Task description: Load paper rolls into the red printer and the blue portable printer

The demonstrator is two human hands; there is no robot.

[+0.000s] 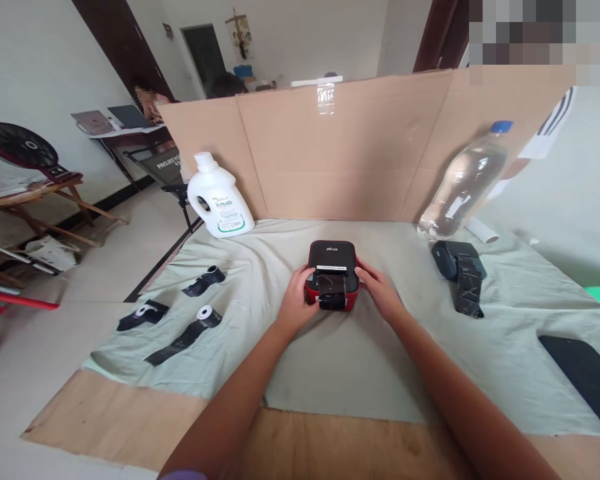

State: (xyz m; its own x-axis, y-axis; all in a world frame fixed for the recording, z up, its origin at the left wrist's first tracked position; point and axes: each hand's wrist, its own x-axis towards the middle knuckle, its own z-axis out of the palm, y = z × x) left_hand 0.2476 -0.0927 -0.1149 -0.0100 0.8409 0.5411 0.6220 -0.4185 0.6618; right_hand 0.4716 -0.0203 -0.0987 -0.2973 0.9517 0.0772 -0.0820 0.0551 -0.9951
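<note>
A small red and black printer (333,255) sits on the cloth in front of me, and a dark glossy paper strip (333,287) curls out over its front. My left hand (296,300) grips its left side, with fingers on the upper edge and thumb at the front by the strip. Against the right side is my right hand (381,291), its fingers wrapped round the edge and partly hidden. To the left lie dark paper rolls, among them a long unrolled one (185,339). A dark grey printer (447,259) with its own black strip stands at the right.
A cardboard panel (330,160) stands upright behind. Before it are a white jug (220,203) and a leaning clear bottle (467,177) with a blue cap. A black phone (583,373) lies at the right. Pale green cloth (350,373) covers the wooden table (115,420).
</note>
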